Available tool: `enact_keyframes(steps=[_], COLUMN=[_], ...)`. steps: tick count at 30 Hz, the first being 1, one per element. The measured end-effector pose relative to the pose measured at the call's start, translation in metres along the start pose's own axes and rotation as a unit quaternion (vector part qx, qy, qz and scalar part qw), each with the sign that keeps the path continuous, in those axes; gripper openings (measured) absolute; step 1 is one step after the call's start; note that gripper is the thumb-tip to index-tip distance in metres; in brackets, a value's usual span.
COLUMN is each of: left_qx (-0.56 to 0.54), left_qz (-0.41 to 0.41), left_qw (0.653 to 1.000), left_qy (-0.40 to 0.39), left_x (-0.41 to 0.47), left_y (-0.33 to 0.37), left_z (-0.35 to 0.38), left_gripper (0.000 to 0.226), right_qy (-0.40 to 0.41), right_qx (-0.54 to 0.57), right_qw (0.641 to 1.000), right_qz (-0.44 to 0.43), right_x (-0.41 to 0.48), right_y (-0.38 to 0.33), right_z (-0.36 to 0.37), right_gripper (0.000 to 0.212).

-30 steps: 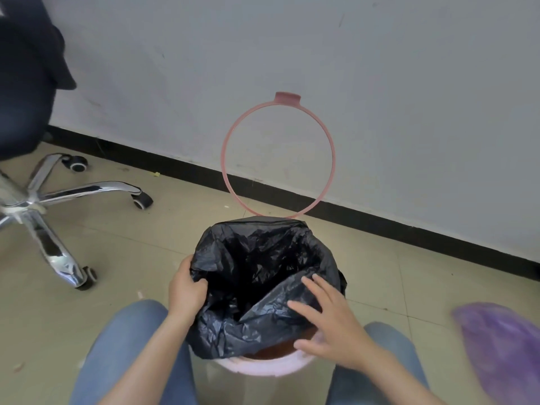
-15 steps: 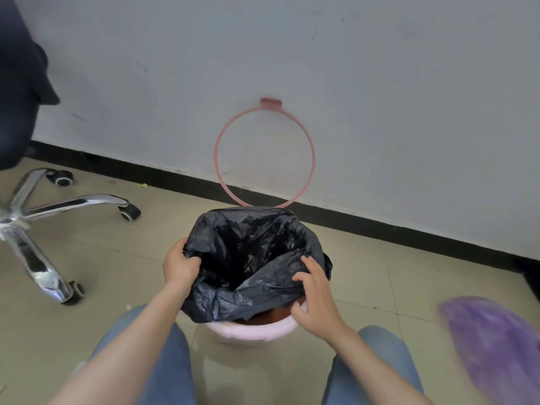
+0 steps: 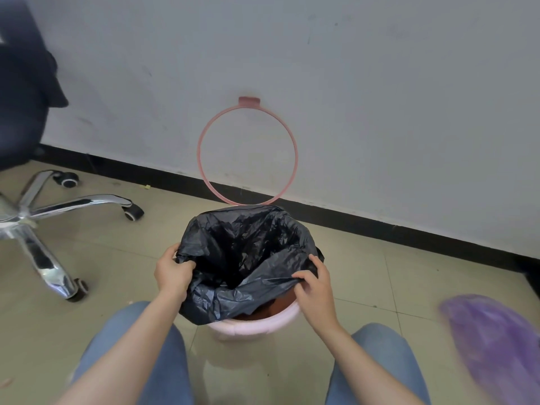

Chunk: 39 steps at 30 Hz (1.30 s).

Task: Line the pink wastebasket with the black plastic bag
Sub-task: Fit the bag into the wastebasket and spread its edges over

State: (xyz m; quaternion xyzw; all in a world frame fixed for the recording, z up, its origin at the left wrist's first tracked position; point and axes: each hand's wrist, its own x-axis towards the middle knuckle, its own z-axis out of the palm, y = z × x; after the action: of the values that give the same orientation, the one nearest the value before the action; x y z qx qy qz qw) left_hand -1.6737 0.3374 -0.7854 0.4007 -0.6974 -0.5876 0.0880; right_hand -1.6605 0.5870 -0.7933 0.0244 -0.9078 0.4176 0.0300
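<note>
The pink wastebasket (image 3: pixel 257 327) stands on the floor between my knees. The black plastic bag (image 3: pixel 242 258) sits open inside it, its mouth draped over the far and left rim. At the near right a strip of pink rim and brownish inside shows uncovered. My left hand (image 3: pixel 172 273) grips the bag's left edge. My right hand (image 3: pixel 314 290) pinches the bag's near-right edge just above the rim. A pink ring (image 3: pixel 247 152), hinged at the basket's far side, stands upright against the wall.
An office chair (image 3: pixel 32 200) with a chrome star base and castors stands at the left. A blurred purple bag (image 3: pixel 493 343) lies on the floor at the right. The white wall with a black skirting (image 3: pixel 380 226) runs just behind the basket.
My right hand went from open above the bag to closed on its near-right edge. My left hand kept its hold on the left edge. The bag's mouth spread wider.
</note>
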Motion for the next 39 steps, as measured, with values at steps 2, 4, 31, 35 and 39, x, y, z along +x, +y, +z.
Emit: enact_keyframes(steps=[2, 4, 31, 35, 39], left_qx=[-0.006, -0.006, 0.486, 0.491, 0.507], left_qz=[0.0, 0.005, 0.609, 0.625, 0.629], left_qw=[1.0, 1.0, 0.626, 0.606, 0.589], left_qy=[0.009, 0.015, -0.027, -0.015, -0.018], left_x=[0.001, 0.003, -0.006, -0.017, -0.029], left_y=[-0.001, -0.001, -0.089, -0.1, -0.093], left_z=[-0.002, -0.004, -0.045, -0.058, -0.062], left_gripper=[0.052, 0.052, 0.106, 0.067, 0.048], right_qy=[0.015, 0.032, 0.036, 0.031, 0.037], right_qx=[-0.014, -0.055, -0.345, -0.364, -0.377], right_qw=[1.0, 0.995, 0.823, 0.822, 0.82], right_qz=[-0.023, -0.08, -0.449, -0.437, -0.43], right_x=[0.001, 0.003, 0.006, 0.008, 0.009], right_y=[0.002, 0.008, 0.043, 0.041, 0.04], right_z=[-0.001, -0.003, 0.017, 0.018, 0.017], right_gripper=[0.023, 0.026, 0.029, 0.027, 0.028])
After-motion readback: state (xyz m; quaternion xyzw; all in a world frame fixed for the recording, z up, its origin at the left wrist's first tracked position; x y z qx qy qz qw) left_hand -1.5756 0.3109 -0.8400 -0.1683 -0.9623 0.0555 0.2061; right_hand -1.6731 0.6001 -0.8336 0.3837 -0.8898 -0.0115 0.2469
